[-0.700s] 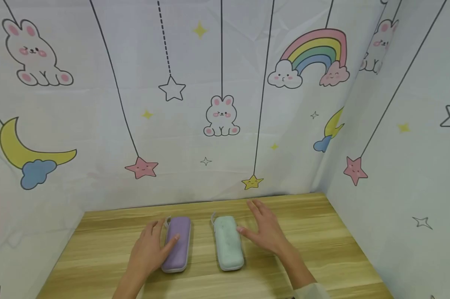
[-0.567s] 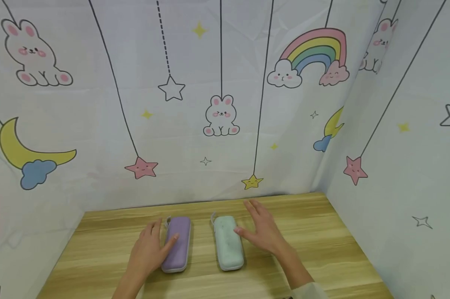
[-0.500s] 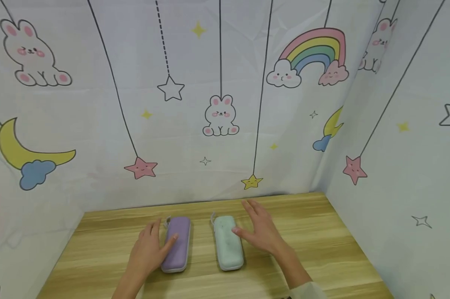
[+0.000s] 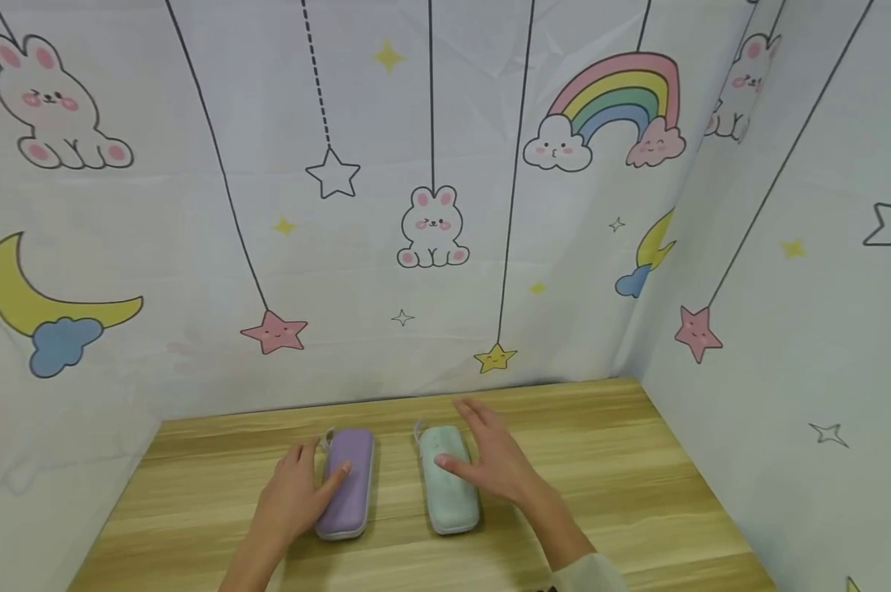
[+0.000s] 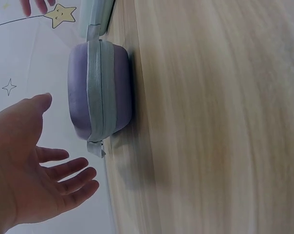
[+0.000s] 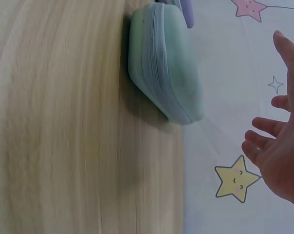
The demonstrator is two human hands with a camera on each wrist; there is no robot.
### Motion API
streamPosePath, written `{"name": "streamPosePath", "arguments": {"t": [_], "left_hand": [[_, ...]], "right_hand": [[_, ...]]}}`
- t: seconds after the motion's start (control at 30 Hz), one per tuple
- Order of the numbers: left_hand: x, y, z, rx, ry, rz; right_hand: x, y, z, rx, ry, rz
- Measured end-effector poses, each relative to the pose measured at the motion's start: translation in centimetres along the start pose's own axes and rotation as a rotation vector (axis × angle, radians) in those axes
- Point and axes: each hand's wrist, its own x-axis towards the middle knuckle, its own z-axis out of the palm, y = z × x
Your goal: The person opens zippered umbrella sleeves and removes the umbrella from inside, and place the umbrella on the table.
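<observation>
A purple zippered case point(image 4: 348, 489) lies on the wooden table, its grey zip band point(image 5: 101, 87) and pull tab facing the left wrist camera. My left hand point(image 4: 292, 493) hovers at its left side, fingers spread and thumb over the case; the left wrist view shows a gap between them. To the right lies a mint green zippered case point(image 4: 449, 493) with a loop at its far end. My right hand point(image 4: 496, 460) is held above its right side, thumb over its top, fingers extended. In the right wrist view the hand stands apart from the mint case point(image 6: 181, 63).
The wooden table point(image 4: 601, 460) runs back to a white cloth wall point(image 4: 357, 263) printed with rabbits, stars, a moon and a rainbow. Another white printed cloth point(image 4: 800, 345) borders the right side. The two cases lie a short gap apart.
My right hand has moved left, so its thumb now reaches over the mint case. The left hand and both cases stay nearly where they were; the whole view shifts slightly left.
</observation>
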Motion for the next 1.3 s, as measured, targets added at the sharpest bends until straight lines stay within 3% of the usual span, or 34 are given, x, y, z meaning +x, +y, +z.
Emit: {"name": "streamPosePath", "arguments": {"t": [0.27,0.73,1.03,1.3], "left_hand": [[0.0,0.0,0.8,-0.04,-0.019,-0.008],[-0.1,0.3,1.5,-0.099,-0.009,-0.014],[-0.1,0.3,1.9,-0.111,-0.006,-0.019],[0.1,0.5,2.3,-0.141,-0.013,-0.041]], "right_hand": [[0.6,-1.4,1.5,0.053,-0.052,0.025],[1.2,-3.8,4.8,0.064,-0.054,-0.014],[1.4,-5.0,6.4,0.128,-0.078,0.02],[1.7,-6.0,8.1,0.122,-0.078,0.018]]}}
